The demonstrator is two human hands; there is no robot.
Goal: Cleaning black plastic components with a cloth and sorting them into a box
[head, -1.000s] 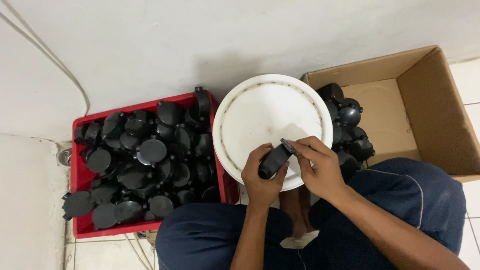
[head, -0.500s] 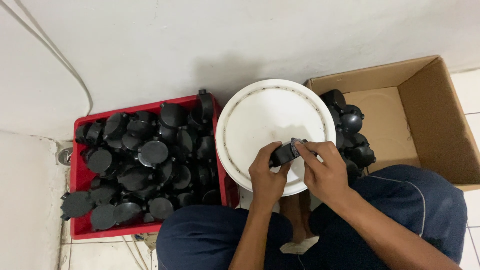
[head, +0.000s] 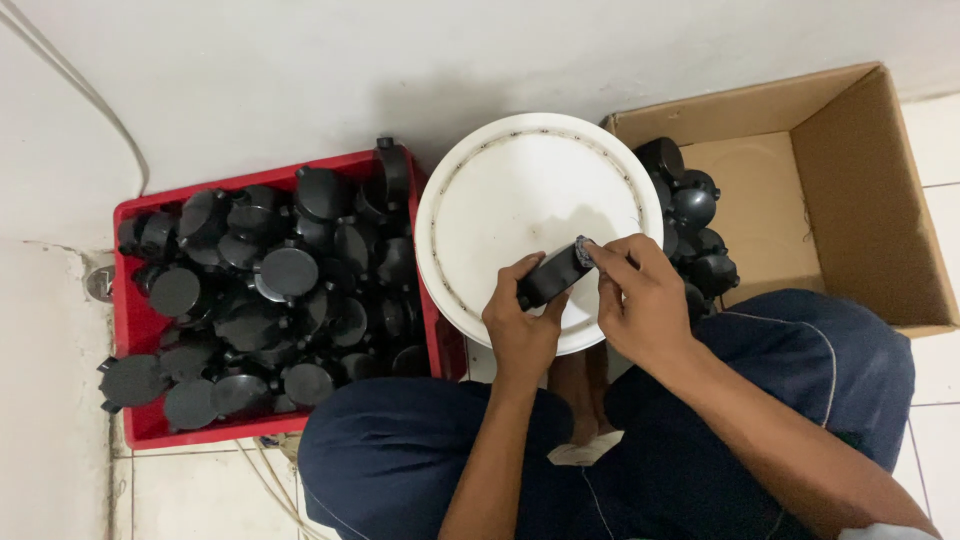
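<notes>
A seated person's left hand grips a small black plastic cylindrical part, tilted, from below. The right hand pinches the part's upper end with its fingertips. The part sits between both hands, above a round white plastic lid, between a red plastic crate and a brown cardboard box.

Probably a small workshop floor, tiled, red crate of black plastic parts, cardboard box
</notes>
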